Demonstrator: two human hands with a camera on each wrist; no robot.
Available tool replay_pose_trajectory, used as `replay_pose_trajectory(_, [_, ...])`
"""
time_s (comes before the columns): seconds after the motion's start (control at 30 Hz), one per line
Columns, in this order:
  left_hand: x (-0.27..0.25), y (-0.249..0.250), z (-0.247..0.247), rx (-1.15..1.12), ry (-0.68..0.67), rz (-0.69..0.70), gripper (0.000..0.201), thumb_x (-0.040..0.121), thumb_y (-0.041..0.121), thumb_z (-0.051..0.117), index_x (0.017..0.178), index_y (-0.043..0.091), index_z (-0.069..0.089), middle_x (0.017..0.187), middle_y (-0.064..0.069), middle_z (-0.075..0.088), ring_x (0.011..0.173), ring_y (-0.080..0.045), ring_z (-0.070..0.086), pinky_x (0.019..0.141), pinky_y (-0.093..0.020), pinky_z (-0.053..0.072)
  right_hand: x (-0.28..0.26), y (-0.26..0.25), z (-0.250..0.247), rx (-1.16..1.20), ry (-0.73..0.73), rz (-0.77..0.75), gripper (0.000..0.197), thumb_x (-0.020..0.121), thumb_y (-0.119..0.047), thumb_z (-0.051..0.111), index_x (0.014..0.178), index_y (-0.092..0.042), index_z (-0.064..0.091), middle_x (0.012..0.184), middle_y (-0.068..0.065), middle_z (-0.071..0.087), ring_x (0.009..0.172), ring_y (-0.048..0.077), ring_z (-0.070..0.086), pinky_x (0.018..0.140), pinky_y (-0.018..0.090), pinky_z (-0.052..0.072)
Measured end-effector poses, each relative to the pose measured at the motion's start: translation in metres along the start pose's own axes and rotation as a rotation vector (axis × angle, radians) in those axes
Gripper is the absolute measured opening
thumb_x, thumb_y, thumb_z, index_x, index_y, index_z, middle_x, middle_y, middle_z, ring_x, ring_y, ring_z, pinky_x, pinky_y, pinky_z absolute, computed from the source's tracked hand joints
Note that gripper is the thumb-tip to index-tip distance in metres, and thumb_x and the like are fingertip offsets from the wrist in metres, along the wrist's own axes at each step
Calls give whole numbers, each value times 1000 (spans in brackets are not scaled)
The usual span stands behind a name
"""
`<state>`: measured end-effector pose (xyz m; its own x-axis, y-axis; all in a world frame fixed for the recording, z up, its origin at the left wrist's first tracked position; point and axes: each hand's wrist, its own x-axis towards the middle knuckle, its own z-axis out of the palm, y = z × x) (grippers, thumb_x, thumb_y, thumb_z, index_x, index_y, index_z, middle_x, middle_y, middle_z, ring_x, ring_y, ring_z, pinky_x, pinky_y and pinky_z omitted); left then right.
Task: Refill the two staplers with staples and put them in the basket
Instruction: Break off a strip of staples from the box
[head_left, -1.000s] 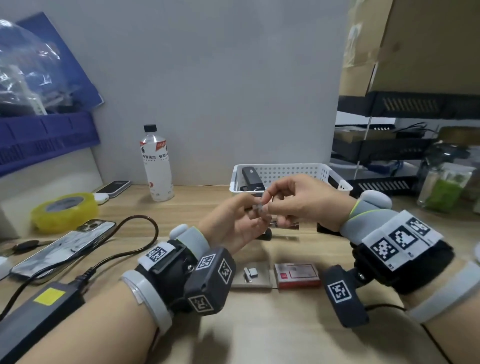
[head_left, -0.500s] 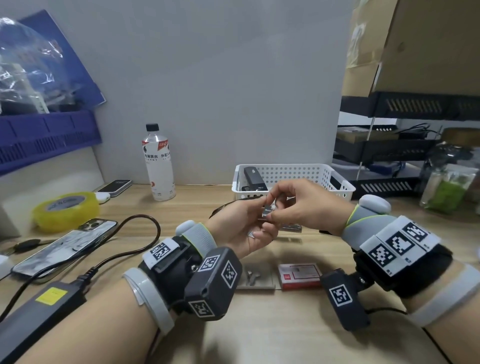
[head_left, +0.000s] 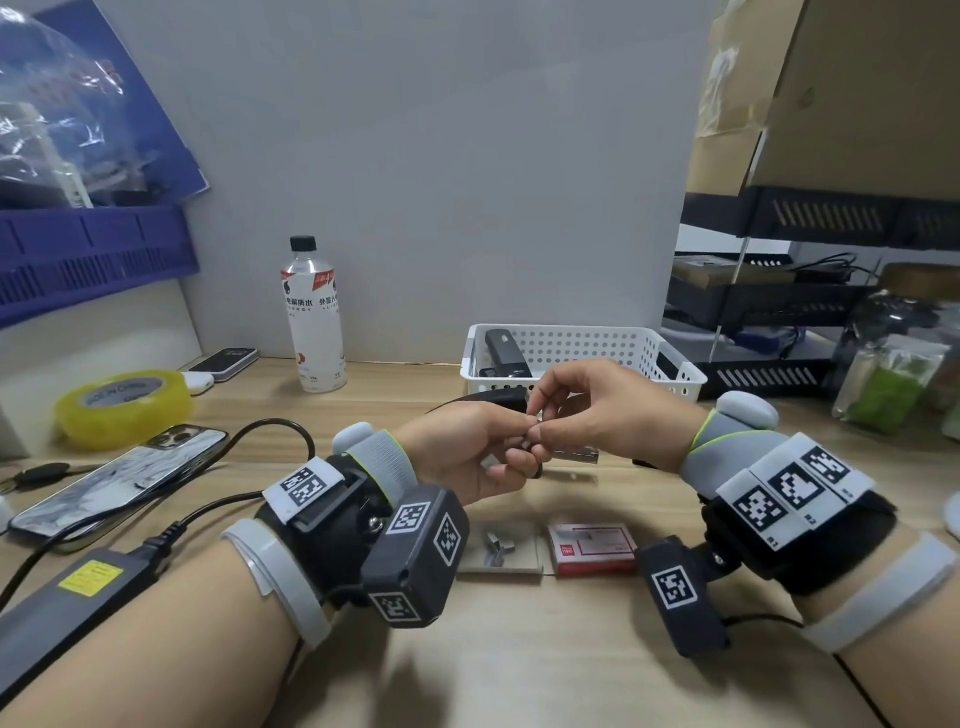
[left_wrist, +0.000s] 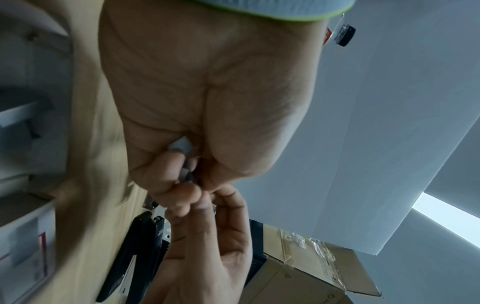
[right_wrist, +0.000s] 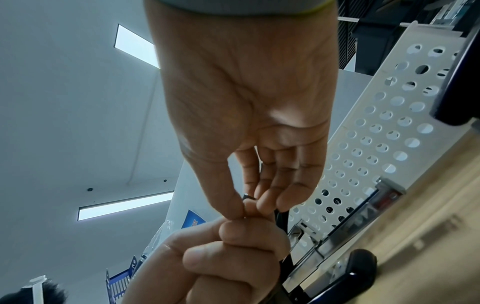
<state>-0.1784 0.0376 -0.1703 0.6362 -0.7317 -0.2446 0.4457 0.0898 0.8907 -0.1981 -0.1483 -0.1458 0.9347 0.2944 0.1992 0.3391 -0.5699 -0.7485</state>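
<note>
My left hand (head_left: 511, 457) and right hand (head_left: 540, 421) meet above the desk and pinch a small strip of staples (left_wrist: 187, 173) between their fingertips; most of the strip is hidden. Just behind them an open black stapler (right_wrist: 327, 244) lies on the desk with its metal channel bare. Its black top arm (head_left: 493, 400) sticks up past my left fingers. A second black stapler (head_left: 506, 353) lies in the white perforated basket (head_left: 670, 374) at the back. Near me sit a red staple box (head_left: 592, 548) and its tray (head_left: 498, 553) with loose staples.
A water bottle (head_left: 314, 317), a yellow tape roll (head_left: 122, 405) and two phones (head_left: 114, 480) are on the left, with a charger brick (head_left: 67, 597) and cable. Black shelving (head_left: 779, 332) and jars (head_left: 893, 364) crowd the right side.
Both hands stay joined and have sunk slightly towards the desk. The stapler's black top arm now shows above my left hand; a second ago it did not.
</note>
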Motion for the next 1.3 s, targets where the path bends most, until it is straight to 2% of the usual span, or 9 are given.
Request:
replay_pose_trajectory(0.2, [2,1,-3,33,32,19,19,104,10,40,91,8,54,73,-1,50,50,-1,39,43,-11,26,2,5,-5,39,-7,-42,24,75,-25,83,95,-22,71,87,3,76,78,16,70,82,48,59])
replay_pose_trajectory(0.4, [3,1,-7,3,23,0,17,101,6,39,96,7,56,78,-2,49,52,-3,43,42,-11,31,4,8,-11,80,13,-45,6,90,-10,73,95,-7,75,82,12,76,70,12,69,76,35,59])
replay_pose_trajectory(0.5, [2,2,-5,12,58,-3,18,98,2,39,98,5,57,78,-4,50,52,-4,43,41,-11,29,4,11,-13,83,3,-3,8,92,-7,70,96,-2,75,75,7,74,68,11,67,67,25,56])
replay_pose_trajectory(0.63, [-1,3,1,34,115,-11,18,97,3,42,99,3,59,76,-5,51,50,-4,43,41,-11,27,3,20,-17,89,-47,67,7,90,0,70,94,1,76,78,14,72,68,18,64,65,24,55])
replay_pose_trajectory(0.8, [0,4,2,37,139,-61,16,100,11,45,100,2,59,78,-5,50,48,-6,44,38,-12,31,2,27,-23,246,-10,180,10,89,3,71,98,7,71,86,19,72,78,20,73,70,22,62])
replay_pose_trajectory(0.93, [-2,4,2,107,142,-67,14,100,10,48,101,2,59,78,-6,52,55,-7,42,40,-12,30,2,31,-28,185,-10,186,21,86,6,73,103,16,66,90,21,74,73,14,76,65,18,59])
replay_pose_trajectory(1.03, [-3,4,0,119,122,-62,16,101,10,46,101,2,60,78,-5,52,56,-7,41,41,-12,30,1,31,-32,96,-3,212,21,81,-1,80,100,6,74,91,16,77,74,11,76,67,16,57])
replay_pose_trajectory(1.17, [-1,2,-2,106,133,-57,18,102,11,45,101,2,60,78,-6,52,56,-7,42,41,-12,30,-2,33,-37,-186,-4,243,10,75,-31,86,83,-26,84,82,-5,80,88,9,71,84,22,55])
replay_pose_trajectory(1.3, [-3,2,-3,99,136,-50,19,102,11,45,101,1,61,78,-6,52,55,-7,43,39,-12,31,2,38,-35,-243,-13,226,8,74,-37,85,79,-31,83,81,-8,78,88,11,68,87,28,52])
